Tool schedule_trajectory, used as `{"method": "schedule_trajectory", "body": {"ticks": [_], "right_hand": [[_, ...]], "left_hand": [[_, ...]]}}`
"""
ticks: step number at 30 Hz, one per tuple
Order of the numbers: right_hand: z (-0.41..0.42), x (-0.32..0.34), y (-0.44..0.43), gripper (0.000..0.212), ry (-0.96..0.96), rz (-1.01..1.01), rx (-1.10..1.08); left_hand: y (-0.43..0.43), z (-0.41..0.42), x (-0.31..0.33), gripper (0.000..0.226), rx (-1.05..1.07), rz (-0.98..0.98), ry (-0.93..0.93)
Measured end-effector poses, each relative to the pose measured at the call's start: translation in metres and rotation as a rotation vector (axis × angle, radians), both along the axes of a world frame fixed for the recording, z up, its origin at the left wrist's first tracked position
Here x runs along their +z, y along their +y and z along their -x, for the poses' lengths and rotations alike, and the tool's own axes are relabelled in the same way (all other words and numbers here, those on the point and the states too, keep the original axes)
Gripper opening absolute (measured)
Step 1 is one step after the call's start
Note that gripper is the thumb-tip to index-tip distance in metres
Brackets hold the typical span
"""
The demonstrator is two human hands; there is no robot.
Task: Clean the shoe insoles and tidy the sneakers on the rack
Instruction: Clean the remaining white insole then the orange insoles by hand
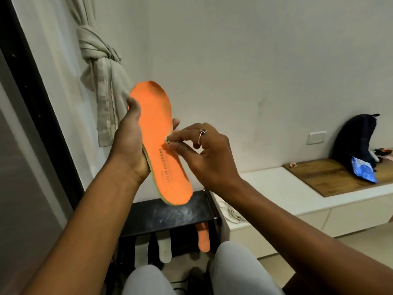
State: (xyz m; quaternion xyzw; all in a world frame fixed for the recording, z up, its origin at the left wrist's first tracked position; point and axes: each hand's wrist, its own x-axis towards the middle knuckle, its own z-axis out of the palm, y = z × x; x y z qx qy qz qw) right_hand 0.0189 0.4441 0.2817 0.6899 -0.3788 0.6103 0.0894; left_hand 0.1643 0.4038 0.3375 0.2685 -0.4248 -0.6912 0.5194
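Left hand grips flat orange foam insole mid-length, held above black shoe rack, long axis toe-up; right hand pinches small pale scrap at its right edge.

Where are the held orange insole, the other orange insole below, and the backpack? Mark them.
held orange insole (156, 116): head view, forefoot face.
other orange insole (203, 239): head view, its middle.
backpack (355, 137): head view, dark side panel.

Left hand grips an orange insole; right hand pinches a small pale scrap against it.
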Motion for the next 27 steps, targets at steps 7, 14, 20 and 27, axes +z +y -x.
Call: {"method": "schedule_trajectory", "body": {"ticks": [7, 14, 20, 27], "right_hand": [[0.002, -0.027, -0.042, 0.016, -0.237, -0.19, 0.081], [0.017, -0.086, -0.095, 0.019, -0.534, -0.393, 0.129], [0.033, -0.152, -0.133, 0.018, -0.701, -0.544, 0.118], [0.047, -0.246, -0.179, 0.016, -0.837, -0.713, 0.042]], "left_hand": [[-0.037, 0.013, -0.043, 0.035, 0.273, -0.128, -0.257], [-0.069, 0.023, -0.114, 0.043, 0.336, -0.277, -0.504], [-0.152, 0.032, -0.223, 0.045, 0.111, -0.461, -0.782], [-0.143, 0.033, -0.287, 0.048, -0.048, -0.629, -0.895]]}}
